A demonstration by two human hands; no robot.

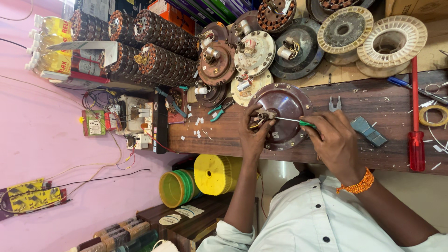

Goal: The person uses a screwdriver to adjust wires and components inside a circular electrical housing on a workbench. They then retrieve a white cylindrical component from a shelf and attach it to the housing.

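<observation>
A maroon round fan motor cover (290, 99) lies on the dark wooden bench (373, 154). My left hand (254, 136) pinches the small shaft and yellow wires at the cover's centre. My right hand (333, 142), with an orange bead bracelet at the wrist, grips a thin green-handled screwdriver (293, 120). The screwdriver's tip touches the shaft beside my left fingers.
A red-handled screwdriver (415, 140), a tape roll (433, 115), a grey-blue tool (368, 131) and green pliers (218, 111) lie on the bench. Behind stand several motor housings (254, 51), stacked stators (158, 46) and empty spools (392, 41). A socket board (94, 122) hangs left; yellow spools (214, 175) sit below.
</observation>
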